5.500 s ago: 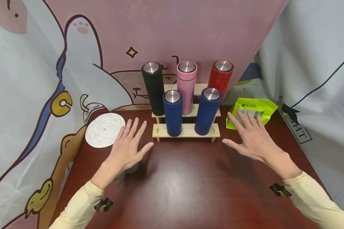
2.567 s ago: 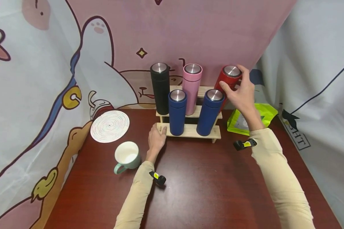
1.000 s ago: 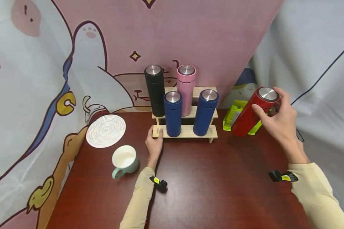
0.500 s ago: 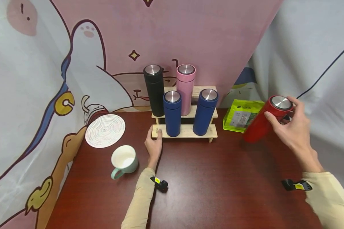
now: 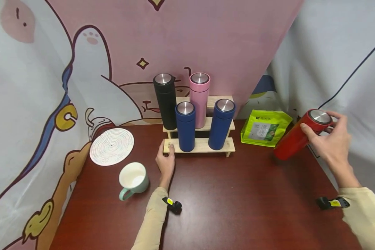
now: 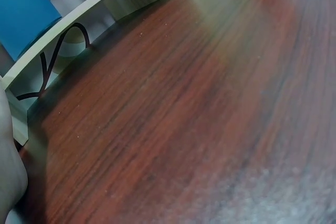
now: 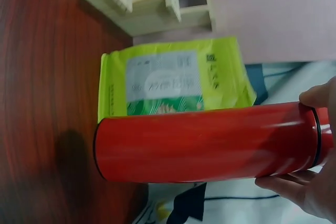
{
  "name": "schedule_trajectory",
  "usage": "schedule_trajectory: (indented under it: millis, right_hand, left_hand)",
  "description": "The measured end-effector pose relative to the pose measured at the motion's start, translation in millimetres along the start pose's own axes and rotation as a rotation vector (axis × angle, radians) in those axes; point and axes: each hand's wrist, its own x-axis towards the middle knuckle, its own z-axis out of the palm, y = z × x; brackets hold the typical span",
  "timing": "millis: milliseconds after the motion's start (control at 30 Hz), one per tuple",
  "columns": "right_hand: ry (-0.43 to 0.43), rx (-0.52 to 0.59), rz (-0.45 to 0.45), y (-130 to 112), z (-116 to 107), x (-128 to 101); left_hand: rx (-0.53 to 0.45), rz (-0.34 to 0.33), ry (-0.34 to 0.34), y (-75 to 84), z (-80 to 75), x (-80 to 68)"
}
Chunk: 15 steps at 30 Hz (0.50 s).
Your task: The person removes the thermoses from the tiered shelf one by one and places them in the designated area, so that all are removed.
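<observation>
Green pouch (image 5: 265, 127) lying flat on the table (image 5: 231, 201), mint mug (image 5: 132, 177) upright — woven coaster (image 5: 111, 146) just behind it

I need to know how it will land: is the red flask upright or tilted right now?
Tilted: the red flask leans with its cap toward the right hand gripping it.

A right hand (image 5: 332, 144) holds a tilted red cylindrical flask with a steel lid (image 5: 297, 137) by its top, beside a green foil pouch (image 5: 264, 127), while the left hand (image 5: 165, 162) rests against a stepped wooden rack (image 5: 203, 146) on the dark red desk (image 5: 231, 201).
</observation>
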Motion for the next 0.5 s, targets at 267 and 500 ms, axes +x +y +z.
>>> schedule_trajectory:
  millis: [267,500]
  right_hand:
    - [0.075,-0.028,0.052,23,0,16]
    - [0.106,-0.088,0.110,40,2,24]
  left_hand:
    - [-0.004,-0.001,0.000,0.7,-0.6,0.8]
    - [-0.015,-0.013,-0.003,1.1,-0.6,-0.4]
